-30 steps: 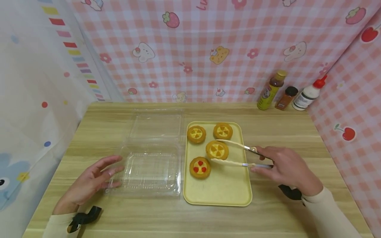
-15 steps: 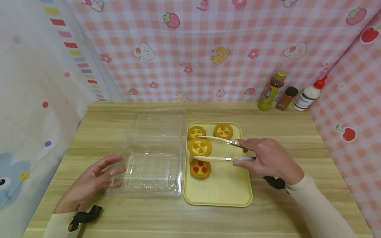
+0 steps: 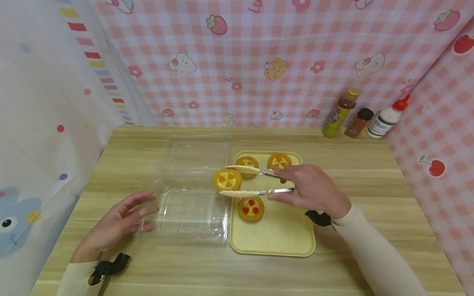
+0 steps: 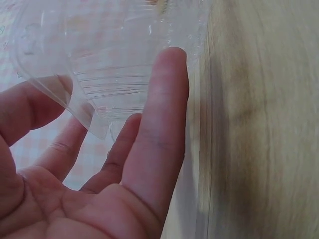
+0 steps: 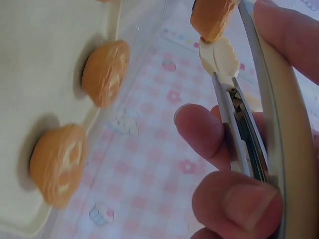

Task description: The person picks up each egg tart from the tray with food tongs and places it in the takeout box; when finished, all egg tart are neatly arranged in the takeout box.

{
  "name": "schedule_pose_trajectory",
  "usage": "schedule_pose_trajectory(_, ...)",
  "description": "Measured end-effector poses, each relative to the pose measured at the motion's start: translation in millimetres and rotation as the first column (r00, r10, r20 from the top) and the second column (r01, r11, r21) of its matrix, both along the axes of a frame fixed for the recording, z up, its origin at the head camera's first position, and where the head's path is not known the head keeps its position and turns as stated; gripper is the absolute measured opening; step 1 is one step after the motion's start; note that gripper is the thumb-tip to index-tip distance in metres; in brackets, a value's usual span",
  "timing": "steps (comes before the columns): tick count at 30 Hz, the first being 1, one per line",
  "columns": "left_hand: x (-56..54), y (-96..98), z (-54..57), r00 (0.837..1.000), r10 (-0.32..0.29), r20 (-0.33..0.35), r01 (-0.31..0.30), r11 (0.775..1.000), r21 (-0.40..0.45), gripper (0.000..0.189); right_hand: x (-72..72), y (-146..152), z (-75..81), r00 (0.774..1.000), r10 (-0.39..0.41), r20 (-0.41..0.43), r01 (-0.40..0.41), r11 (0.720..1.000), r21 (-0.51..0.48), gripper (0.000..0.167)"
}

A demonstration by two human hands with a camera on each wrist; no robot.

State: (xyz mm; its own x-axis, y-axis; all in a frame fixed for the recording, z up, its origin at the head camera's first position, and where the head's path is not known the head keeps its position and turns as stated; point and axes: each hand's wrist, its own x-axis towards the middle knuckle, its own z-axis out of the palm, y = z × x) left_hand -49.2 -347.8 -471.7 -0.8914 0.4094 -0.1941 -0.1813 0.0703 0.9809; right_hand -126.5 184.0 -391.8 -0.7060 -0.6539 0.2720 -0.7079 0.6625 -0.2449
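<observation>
My right hand point(image 3: 311, 189) grips metal tongs point(image 3: 275, 191) with cream-coloured tips. Between the tips is an egg tart point(image 3: 226, 180) with a yellow, wedge-patterned top, held over the gap between the tray and the clear plastic container point(image 3: 192, 236). In the right wrist view, the tart point(image 5: 213, 17) is partly cut off at the top. My left hand point(image 3: 111, 226) lies at the container's left edge, fingers loosely extended. In the left wrist view, one fingertip shows through the plastic point(image 4: 109, 69); firm contact is hard to tell. The container lies with its lid folded back.
A yellow tray point(image 3: 274, 242) bears two wedge-topped tarts point(image 3: 279, 160) at its far side and one tart with red hearts point(image 3: 251, 209). At the table's back right stand a sauce bottle point(image 3: 338, 115), a spice jar point(image 3: 358, 123) and a white squeeze bottle point(image 3: 386, 119).
My right hand has moved left with the tongs, carrying the tart from the middle of the tray past its left rim toward the container. My left hand has stayed nearly still.
</observation>
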Motion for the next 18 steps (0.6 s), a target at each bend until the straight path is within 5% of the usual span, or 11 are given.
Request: schedule_pose_trajectory(18, -1.7, 3.9, 1.9, 0.999, 0.033, 0.002, -0.033, 0.998, -0.052, 0.056, -16.2, -75, -5.0, 0.991, 0.132, 0.038, -0.134, 0.989, 0.061, 0.068)
